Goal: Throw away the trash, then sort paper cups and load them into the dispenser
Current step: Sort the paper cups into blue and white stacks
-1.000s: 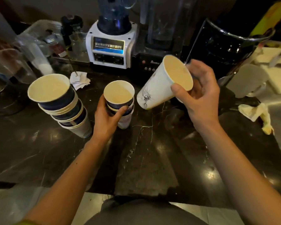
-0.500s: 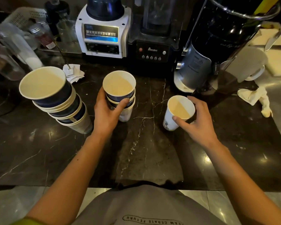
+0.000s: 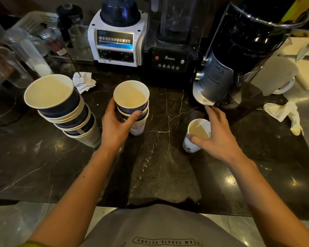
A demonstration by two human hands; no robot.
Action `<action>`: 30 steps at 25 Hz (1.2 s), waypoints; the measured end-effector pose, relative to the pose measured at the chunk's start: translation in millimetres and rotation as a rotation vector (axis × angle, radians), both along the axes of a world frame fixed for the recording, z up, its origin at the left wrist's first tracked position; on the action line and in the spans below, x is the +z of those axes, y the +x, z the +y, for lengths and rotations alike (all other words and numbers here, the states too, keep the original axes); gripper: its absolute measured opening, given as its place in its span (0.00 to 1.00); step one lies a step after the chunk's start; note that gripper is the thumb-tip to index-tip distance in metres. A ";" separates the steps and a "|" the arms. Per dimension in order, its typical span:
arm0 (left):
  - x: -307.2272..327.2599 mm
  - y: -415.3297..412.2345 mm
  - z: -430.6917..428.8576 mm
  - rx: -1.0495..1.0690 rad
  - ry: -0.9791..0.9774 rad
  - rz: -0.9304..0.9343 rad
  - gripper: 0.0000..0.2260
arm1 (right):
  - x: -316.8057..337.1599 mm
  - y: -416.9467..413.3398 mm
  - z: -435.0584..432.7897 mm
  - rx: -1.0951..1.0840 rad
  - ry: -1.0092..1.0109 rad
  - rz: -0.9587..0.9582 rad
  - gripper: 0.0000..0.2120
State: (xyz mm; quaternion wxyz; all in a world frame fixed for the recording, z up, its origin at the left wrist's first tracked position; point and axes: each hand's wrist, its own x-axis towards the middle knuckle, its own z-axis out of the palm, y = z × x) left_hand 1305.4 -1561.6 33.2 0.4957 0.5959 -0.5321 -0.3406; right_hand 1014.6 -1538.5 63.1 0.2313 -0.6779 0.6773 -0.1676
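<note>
A short stack of nested paper cups (image 3: 132,100), dark blue over white, stands on the dark marble counter (image 3: 159,166); my left hand (image 3: 116,125) is wrapped around its left side. A single white paper cup (image 3: 197,134) with a small print stands upright to the right, with my right hand (image 3: 216,138) holding its rim, thumb on the near edge. A taller leaning stack of dark blue cups (image 3: 64,111) stands at the left, untouched.
Along the back stand a white blender base (image 3: 117,47), a black blender (image 3: 169,57) and a large dark machine (image 3: 239,56). Crumpled receipts (image 3: 83,82) lie behind the cups, a crumpled tissue (image 3: 284,113) at the right. Clear jars and a basket crowd the back left.
My right hand brought the white cup down from mid-air, tilted, and set it upright on the counter at the right. My left hand stayed on the short stack.
</note>
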 end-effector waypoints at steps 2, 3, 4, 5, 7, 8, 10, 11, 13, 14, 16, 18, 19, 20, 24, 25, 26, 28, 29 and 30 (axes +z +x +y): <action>0.9 0.2 0.5 0.003 0.002 0.006 0.35 | 12.1 16.8 -4.6 0.043 -0.069 -0.052 0.48; 1.1 0.6 0.7 0.002 0.004 0.011 0.35 | 19.4 29.3 -7.5 0.080 -0.093 -0.087 0.48; 0.2 0.6 0.8 0.003 0.007 0.016 0.35 | 25.6 43.0 -12.1 0.126 -0.106 -0.116 0.47; -0.3 1.2 0.8 0.002 0.004 0.016 0.35 | 32.1 58.2 -16.7 0.173 -0.116 -0.136 0.47; -0.6 2.7 1.1 -0.002 -0.010 -0.005 0.36 | 41.3 88.8 -28.3 0.255 -0.099 -0.174 0.48; -0.4 4.2 0.2 -0.006 -0.019 -0.018 0.36 | 44.5 102.5 -34.7 0.283 -0.076 -0.192 0.49; -1.3 4.4 0.1 -0.012 -0.032 -0.030 0.35 | 45.3 122.3 -44.5 0.315 -0.036 -0.237 0.48; -0.4 5.3 0.5 -0.013 -0.041 -0.030 0.34 | 45.1 128.8 -48.0 0.321 -0.043 -0.258 0.47; 0.2 7.3 2.3 -0.013 -0.041 -0.019 0.34 | 42.5 136.4 -51.6 0.309 -0.069 -0.294 0.44; 0.5 5.7 1.9 -0.018 -0.036 -0.014 0.35 | 40.5 135.4 -52.2 0.285 -0.078 -0.304 0.44; 1.1 7.0 1.6 -0.015 -0.019 -0.008 0.37 | 36.9 137.1 -53.3 0.252 -0.083 -0.306 0.43; 1.4 6.6 0.2 -0.026 0.001 0.006 0.38 | 38.8 136.2 -53.3 0.213 -0.129 -0.314 0.43; 1.0 5.9 0.3 -0.038 0.009 0.014 0.38 | 43.5 134.2 -53.2 0.190 -0.171 -0.353 0.41; 0.4 5.9 0.0 -0.050 0.018 0.018 0.38 | 51.7 131.3 -52.9 0.168 -0.221 -0.414 0.39; -3.7 8.2 -0.9 -0.055 0.032 -0.018 0.39 | 94.1 105.6 -43.8 0.068 -0.450 -0.694 0.21; -4.4 8.0 -0.8 -0.051 0.031 -0.032 0.39 | 99.3 95.6 -39.5 0.038 -0.495 -0.740 0.18; -5.5 7.0 -1.1 -0.047 0.029 -0.044 0.39 | 101.9 85.1 -34.2 0.005 -0.531 -0.768 0.16; -9.0 4.6 -0.8 -0.034 0.030 -0.062 0.40 | 95.6 62.7 -24.3 -0.052 -0.548 -0.755 0.17; -10.9 5.3 -0.8 -0.019 0.033 -0.070 0.41 | 88.3 54.3 -21.5 -0.059 -0.524 -0.713 0.19; -12.9 4.7 -1.0 -0.007 0.034 -0.072 0.41 | 79.3 46.6 -18.8 -0.062 -0.476 -0.649 0.22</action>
